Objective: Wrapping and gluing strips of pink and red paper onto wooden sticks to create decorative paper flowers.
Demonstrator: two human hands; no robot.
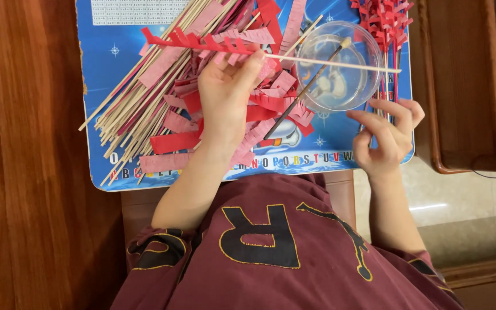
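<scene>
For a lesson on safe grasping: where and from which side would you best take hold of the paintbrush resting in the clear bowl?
Probably grip the paintbrush by its dark handle's lower end, which juts over the clear bowl rim onto the fringed paper strips. Come from the near left side; the bristle tip lies inside the bowl.

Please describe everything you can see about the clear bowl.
The clear bowl is round, looks like thin plastic, and stands upright on the blue board, right of the paper strips. It seems to hold a little clear liquid. A brush leans in it, and a thin stick crosses above it. Neither hand touches it.
</scene>
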